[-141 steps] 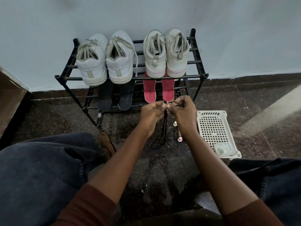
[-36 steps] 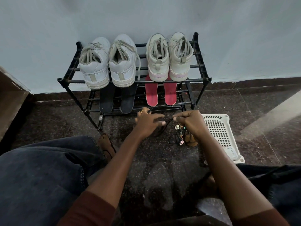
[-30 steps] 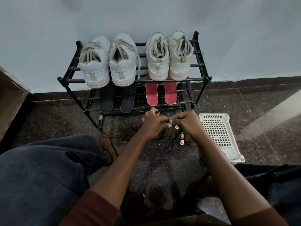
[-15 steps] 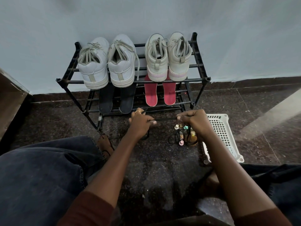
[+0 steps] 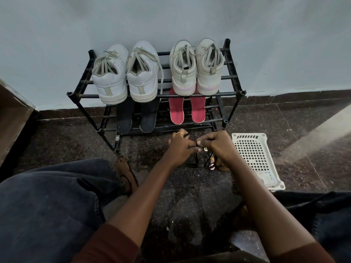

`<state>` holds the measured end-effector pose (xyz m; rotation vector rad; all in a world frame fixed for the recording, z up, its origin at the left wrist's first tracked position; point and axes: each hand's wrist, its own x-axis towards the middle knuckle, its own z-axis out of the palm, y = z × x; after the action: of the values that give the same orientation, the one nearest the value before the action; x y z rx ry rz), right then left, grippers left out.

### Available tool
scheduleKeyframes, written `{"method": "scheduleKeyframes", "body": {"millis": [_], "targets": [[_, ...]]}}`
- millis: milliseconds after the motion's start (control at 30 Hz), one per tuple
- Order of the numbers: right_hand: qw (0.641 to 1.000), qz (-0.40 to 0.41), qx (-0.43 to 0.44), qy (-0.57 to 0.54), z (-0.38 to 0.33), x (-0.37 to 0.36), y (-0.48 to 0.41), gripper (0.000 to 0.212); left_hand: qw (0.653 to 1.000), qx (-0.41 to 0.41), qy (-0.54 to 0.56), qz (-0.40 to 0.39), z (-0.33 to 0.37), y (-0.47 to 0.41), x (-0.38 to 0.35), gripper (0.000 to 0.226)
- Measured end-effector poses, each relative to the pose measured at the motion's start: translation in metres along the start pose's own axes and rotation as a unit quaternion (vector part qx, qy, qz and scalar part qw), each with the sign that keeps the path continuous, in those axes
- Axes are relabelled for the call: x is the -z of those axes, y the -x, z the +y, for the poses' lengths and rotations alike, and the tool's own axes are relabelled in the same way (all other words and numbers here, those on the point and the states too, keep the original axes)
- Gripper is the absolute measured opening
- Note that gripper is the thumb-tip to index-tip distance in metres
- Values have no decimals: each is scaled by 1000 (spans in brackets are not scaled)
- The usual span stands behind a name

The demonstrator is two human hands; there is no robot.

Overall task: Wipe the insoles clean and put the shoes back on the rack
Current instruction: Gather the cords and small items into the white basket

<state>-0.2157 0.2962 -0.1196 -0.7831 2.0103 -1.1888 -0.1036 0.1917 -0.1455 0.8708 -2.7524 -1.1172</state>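
Before the rack (image 5: 85,96), left hand (image 5: 178,147) and right hand (image 5: 216,147) fingers (image 5: 204,142) pinch cord (image 5: 196,159), basket (image 5: 247,135) near.

Dim, cool, even light. The pale wall (image 5: 171,19) across the top is brightest, without glare. A soft band of light slants over the dark floor (image 5: 322,133) at the frame's right. The rack (image 5: 234,73) shadows its lower shelf. Its bars bow with wide-angle distortion. The black cord (image 5: 196,159) pinched by left hand (image 5: 180,147) and right hand (image 5: 214,146) blurs into the floor.
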Motion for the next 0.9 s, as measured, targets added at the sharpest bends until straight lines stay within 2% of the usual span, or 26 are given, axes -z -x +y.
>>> {"method": "scheduleKeyframes", "body": {"millis": [233, 333, 467, 700, 800, 900], "targets": [[999, 21, -20, -28, 4, 13, -2, 8, 998, 50, 2, 36, -14, -6, 9, 30], [998, 31, -31, -49, 5, 18, -3, 10, 996, 72, 25, 48, -25, -7, 14, 29], [998, 40, -34, -47, 5, 21, -4, 12, 995, 83, 1, 50, -28, -7, 17, 28], [999, 25, -6, -23, 0, 10, -1, 13, 1000, 17, 18, 7, -7, 0, 11, 45], [1000, 3, -2, -11, -2, 3, 1, 16, 1000, -10, 0, -3, 1, 1, 4, 31], [1000, -7, -4, -4, -2, 2, 2, 8, 1000, -11, 11, -1, -2, 2, 3, 23]]}}
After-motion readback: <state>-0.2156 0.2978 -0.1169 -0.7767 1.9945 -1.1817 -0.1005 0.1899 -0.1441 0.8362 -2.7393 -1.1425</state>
